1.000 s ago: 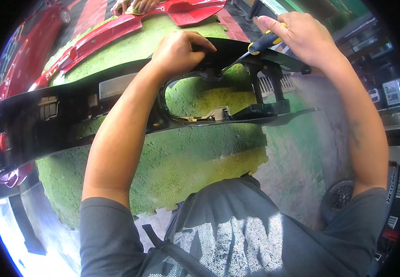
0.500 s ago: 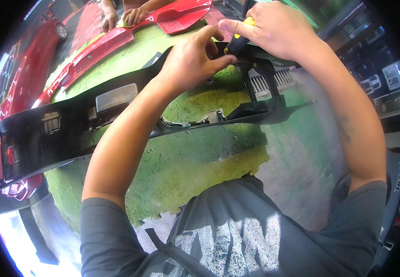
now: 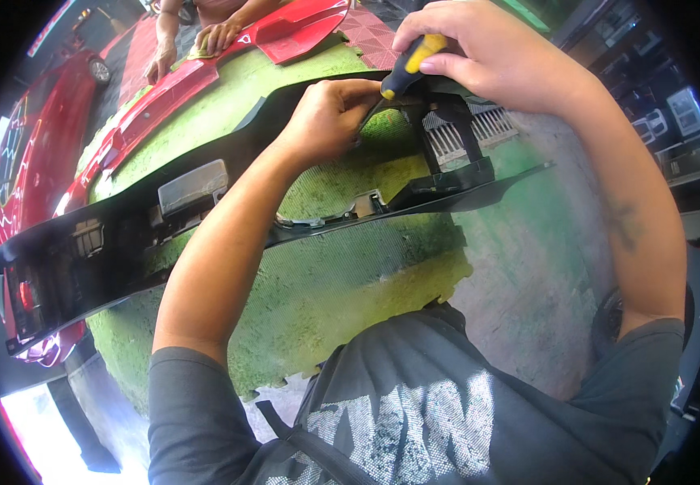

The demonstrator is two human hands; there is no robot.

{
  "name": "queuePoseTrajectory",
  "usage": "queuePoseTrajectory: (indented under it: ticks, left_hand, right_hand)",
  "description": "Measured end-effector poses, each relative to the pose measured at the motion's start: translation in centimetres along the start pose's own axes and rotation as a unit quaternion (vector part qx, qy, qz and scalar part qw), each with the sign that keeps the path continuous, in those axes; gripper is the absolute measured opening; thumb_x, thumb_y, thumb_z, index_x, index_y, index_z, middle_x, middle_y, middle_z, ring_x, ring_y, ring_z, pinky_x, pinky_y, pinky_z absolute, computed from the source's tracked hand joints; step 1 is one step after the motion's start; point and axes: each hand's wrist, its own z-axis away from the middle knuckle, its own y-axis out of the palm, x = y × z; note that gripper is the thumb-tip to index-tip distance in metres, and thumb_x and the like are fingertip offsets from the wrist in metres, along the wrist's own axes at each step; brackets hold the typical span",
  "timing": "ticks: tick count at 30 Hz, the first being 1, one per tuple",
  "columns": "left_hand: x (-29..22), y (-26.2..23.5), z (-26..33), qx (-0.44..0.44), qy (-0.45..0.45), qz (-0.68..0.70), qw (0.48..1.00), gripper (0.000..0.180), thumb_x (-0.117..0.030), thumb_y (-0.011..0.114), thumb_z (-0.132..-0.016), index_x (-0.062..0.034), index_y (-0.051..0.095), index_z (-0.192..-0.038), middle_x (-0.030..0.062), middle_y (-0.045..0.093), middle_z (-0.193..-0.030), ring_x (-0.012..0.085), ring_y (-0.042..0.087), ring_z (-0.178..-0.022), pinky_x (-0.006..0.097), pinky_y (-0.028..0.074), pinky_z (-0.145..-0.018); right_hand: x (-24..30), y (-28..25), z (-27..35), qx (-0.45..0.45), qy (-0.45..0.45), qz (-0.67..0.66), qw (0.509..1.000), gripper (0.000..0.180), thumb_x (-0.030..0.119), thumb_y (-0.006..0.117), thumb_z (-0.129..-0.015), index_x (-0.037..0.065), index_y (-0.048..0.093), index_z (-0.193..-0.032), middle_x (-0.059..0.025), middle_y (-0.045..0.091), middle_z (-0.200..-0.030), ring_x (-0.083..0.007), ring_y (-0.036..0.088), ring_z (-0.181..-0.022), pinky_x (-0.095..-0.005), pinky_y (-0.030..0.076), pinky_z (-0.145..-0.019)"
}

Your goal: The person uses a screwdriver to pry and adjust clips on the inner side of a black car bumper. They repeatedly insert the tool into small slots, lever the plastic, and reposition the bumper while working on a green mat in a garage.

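A long black car bumper (image 3: 119, 263) with a large opening lies across in front of me. My right hand (image 3: 495, 56) is wrapped around the black and yellow handle of a screwdriver (image 3: 402, 77) above the bumper's far edge. The thin shaft slants down to the left, close beside my left hand (image 3: 321, 121). That hand is closed at the far rim of the opening, thumb and fingers pinched together. What sits between its fingertips, and the screwdriver's tip, I cannot make out.
Beneath the bumper is a worn green mat (image 3: 301, 315). Beyond it lies a red painted panel (image 3: 164, 101), where another person's hands (image 3: 216, 39) press a yellowish cloth. A red car (image 3: 42, 153) stands at left, and shelves with boxes (image 3: 685, 113) line the right.
My left hand has gone from spread fingers to a pinch. My right hand has tilted the screwdriver, showing more of its handle. The other person's hands appear farther left.
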Motion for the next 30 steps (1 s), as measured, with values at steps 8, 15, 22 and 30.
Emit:
queuePoseTrajectory:
  ticks: [8, 15, 22, 30]
  left_hand:
    - [-1.7, 0.2, 0.0, -0.055, -0.049, -0.128, 0.989, 0.032, -0.027, 0.087, -0.096, -0.0061, 0.086, -0.120, 0.0146, 0.083, -0.091, 0.0227, 0.074, -0.071, 0.037, 0.061, -0.077]
    - [-0.3, -0.3, -0.2, -0.016, 0.030, -0.108, 0.994, 0.022, -0.017, 0.079, -0.105, -0.0005, 0.083, -0.118, 0.0061, 0.076, -0.079, 0.0058, 0.055, -0.071, 0.031, 0.052, -0.067]
    - [-0.1, 0.3, 0.0, -0.082, 0.047, -0.133, 0.987, 0.030, -0.027, 0.088, -0.098, 0.0000, 0.085, -0.111, 0.0055, 0.076, -0.078, 0.0062, 0.064, -0.072, 0.030, 0.056, -0.069]
    - [-0.2, -0.4, -0.1, 0.001, 0.003, -0.072, 0.997, 0.027, -0.018, 0.079, -0.102, -0.0036, 0.083, -0.124, 0.0176, 0.080, -0.094, 0.0187, 0.075, -0.084, 0.037, 0.060, -0.081]
  right_hand:
    - [1.5, 1.5, -1.6, -0.046, 0.034, 0.239, 0.969, 0.050, 0.042, 0.053, -0.117, 0.004, 0.081, -0.101, -0.0226, 0.076, -0.083, -0.0454, 0.075, -0.075, -0.0590, 0.061, -0.076]
    - [2.2, 0.0, -0.4, -0.022, -0.005, 0.008, 1.000, 0.033, 0.016, 0.071, -0.105, 0.000, 0.072, -0.134, -0.0302, 0.075, -0.116, -0.0428, 0.073, -0.117, -0.0466, 0.056, -0.108]
    - [0.9, 1.3, -2.4, -0.018, 0.040, 0.284, 0.958, 0.048, 0.044, 0.057, -0.114, 0.002, 0.081, -0.114, -0.0225, 0.080, -0.095, -0.0459, 0.077, -0.087, -0.0535, 0.061, -0.087]
    - [2.3, -0.5, -0.8, 0.017, 0.023, -0.012, 1.000, 0.038, 0.012, 0.080, -0.099, -0.006, 0.071, -0.131, -0.0277, 0.077, -0.121, -0.0397, 0.076, -0.111, -0.0472, 0.060, -0.098]
